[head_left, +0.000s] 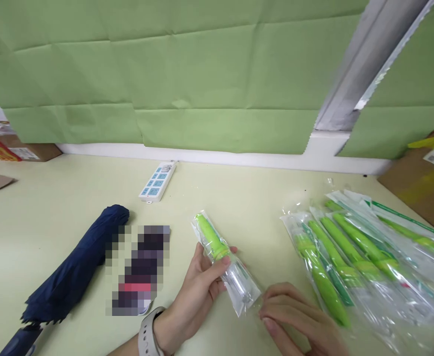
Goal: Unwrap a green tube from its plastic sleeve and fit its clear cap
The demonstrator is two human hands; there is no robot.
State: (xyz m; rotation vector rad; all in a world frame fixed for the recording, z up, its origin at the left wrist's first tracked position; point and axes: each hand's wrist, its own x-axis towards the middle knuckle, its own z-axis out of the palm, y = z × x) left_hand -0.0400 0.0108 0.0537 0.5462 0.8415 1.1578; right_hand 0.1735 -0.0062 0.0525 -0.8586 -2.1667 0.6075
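Observation:
My left hand (202, 282), wearing a pale watch band, is closed around a bagged green-and-clear tube (217, 242). The tube is bright green at its upper end and transparent at the lower end, inside a clear plastic sleeve. Close to the sleeve's bottom corner is my right hand (294, 316), its fingers bent together toward the thumb. Whether those fingertips pinch the plastic is too hard to make out. To the right lies a pile of similar green tubes (354, 252) in clear bags, several of them side by side.
A folded navy umbrella (75, 262) lies at left, beside a pixelated dark object (142, 272). A white power strip (157, 182) sits farther back on the pale table (217, 188). Cardboard boxes stand at the left (34, 148) and right (417, 173), before a green-papered wall.

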